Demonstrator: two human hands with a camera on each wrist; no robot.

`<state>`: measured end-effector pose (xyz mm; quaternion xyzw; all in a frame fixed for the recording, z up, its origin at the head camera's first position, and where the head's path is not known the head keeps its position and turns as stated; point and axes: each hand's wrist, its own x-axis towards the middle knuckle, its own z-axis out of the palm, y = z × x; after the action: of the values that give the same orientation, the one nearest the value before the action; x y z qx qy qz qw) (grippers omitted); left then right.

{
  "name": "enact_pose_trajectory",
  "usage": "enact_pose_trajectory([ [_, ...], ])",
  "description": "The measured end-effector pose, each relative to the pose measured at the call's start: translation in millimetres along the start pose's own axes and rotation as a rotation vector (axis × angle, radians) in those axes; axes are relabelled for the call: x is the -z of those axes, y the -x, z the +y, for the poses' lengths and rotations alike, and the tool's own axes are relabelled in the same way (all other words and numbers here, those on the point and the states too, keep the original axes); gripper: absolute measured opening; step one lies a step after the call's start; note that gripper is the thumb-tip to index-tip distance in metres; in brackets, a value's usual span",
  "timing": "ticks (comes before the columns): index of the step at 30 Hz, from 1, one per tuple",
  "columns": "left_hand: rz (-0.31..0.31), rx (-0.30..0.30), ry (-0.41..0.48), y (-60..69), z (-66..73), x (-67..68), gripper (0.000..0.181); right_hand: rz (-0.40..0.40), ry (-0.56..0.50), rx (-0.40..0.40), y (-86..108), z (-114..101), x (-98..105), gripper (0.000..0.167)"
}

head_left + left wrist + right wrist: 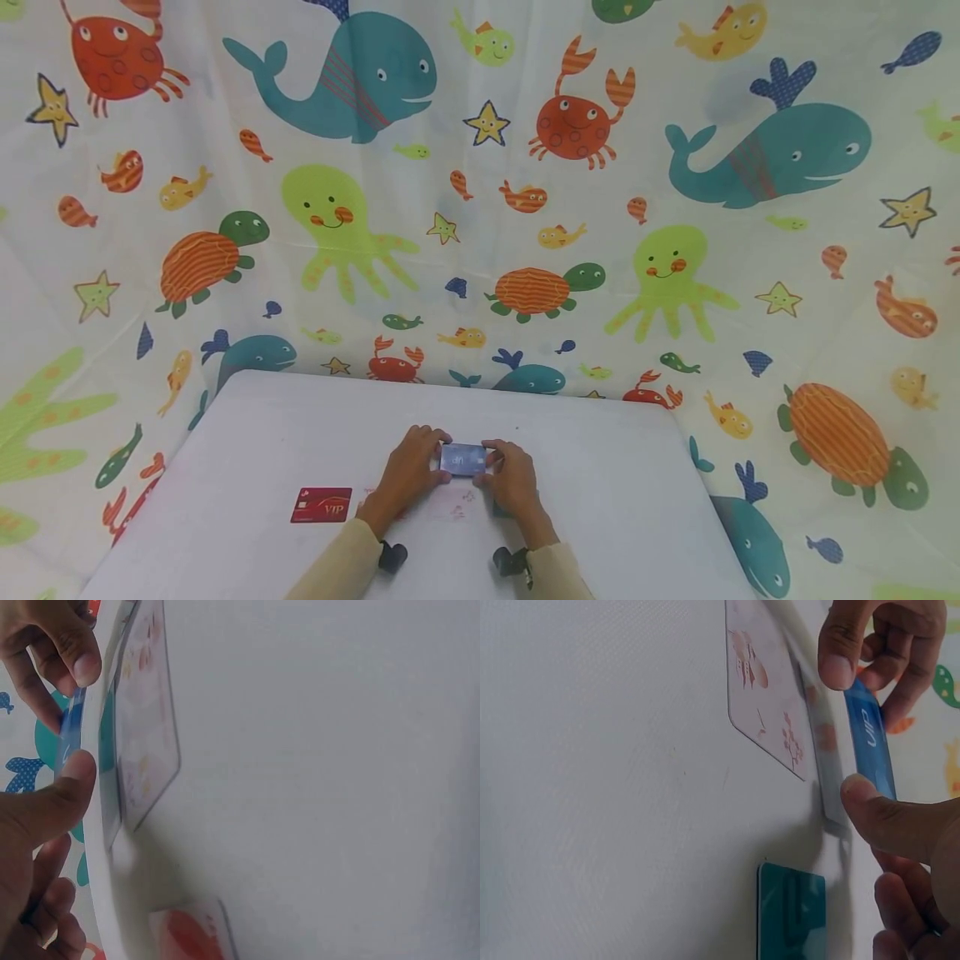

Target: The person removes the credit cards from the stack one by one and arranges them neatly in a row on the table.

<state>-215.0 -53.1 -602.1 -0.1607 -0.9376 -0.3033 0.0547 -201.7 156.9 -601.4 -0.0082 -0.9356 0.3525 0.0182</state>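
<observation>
Pinching blue card [462, 459] by edges, both hands [408, 469] [514, 481], wide tabletop [630, 492] rightward

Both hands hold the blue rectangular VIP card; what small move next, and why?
I'd probably lower the blue card flat onto the white tabletop: it looks raised, pinched at opposite ends by the left hand and right hand, and the red rectangular VIP card lies flat there.

Blue card [871, 744] partly covered; teal card [791, 916] cut off (right wrist view)
</observation>
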Motion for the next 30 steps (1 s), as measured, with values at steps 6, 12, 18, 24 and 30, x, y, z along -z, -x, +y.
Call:
enact_pose_trajectory([
  [6,0.009,-0.023,-0.015,-1.6,5.1,0.0,0.053,0.005,0.003,0.03,0.6,4.1,7.1,0.055],
  [12,0.033,-0.062,-0.022,-4.3,11.1,-0.4,0.049,0.016,0.01,0.041,2.3,5.4,14.9,0.054],
  [18,0.044,-0.089,-0.02,-6.0,16.7,-1.8,0.048,0.027,0.007,0.029,4.8,7.5,21.4,0.054],
  [24,0.041,-0.099,-0.015,-6.4,23.6,-2.6,0.048,0.031,0.003,0.0,4.8,14.6,24.5,0.054],
  [30,0.024,-0.101,-0.007,-6.6,29.2,-5.2,0.049,0.04,0.003,0.001,7.8,22.5,26.4,0.055],
])
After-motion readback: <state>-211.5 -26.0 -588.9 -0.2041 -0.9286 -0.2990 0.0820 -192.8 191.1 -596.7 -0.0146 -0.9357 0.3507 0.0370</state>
